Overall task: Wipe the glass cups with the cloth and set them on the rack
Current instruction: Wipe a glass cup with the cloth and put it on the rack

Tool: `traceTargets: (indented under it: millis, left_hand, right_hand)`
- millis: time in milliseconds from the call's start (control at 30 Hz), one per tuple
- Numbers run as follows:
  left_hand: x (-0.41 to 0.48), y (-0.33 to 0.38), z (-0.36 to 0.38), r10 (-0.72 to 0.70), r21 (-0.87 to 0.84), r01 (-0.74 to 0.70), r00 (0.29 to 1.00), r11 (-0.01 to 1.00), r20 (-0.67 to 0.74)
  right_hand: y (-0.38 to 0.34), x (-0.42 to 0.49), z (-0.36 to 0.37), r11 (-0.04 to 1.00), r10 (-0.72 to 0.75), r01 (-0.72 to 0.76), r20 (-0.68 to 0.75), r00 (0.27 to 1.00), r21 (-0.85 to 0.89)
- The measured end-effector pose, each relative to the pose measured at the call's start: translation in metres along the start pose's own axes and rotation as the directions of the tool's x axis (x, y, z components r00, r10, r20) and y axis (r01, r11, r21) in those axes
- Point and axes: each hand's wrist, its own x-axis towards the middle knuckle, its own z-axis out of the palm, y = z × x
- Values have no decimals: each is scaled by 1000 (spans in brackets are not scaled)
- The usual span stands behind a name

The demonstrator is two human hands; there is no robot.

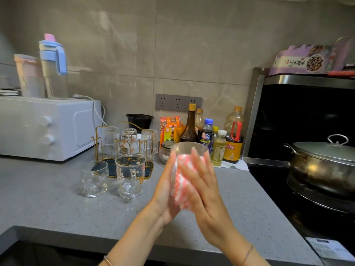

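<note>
The left hand [164, 189], right hand [204, 189] and pink cloth [182, 182] are hiding most of the ribbed glass cup [187, 148]; frame edges are cutting off the microwave [48, 127] and pot [322, 166].
</note>
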Motion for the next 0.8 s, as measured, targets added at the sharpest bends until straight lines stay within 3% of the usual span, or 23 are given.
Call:
traceTargets:
  millis: [133,233,400,667,800]
  left_hand:
    - [-2,-4,1,-19,67,20,1000,998,-18]
    - [-3,-8,2,-27,102,27,1000,994,-6]
    - [-5,-9,3,65,136,-62,998,989,-16]
    - [1,10,3,-11,-44,10,1000,999,-23]
    - [-2,9,4,10,14,-10,1000,1000,9]
  right_hand:
    - [12,30,-18,994,106,-100,-120,987,52]
    - [21,43,-27,974,205,-195,-87,975,111]
    - [14,22,-11,976,166,-156,-52,985,154]
    - [-1,-28,11,1000,9,-9,75,997,3]
    - [-2,-16,5,1000,23,-23,63,998,0]
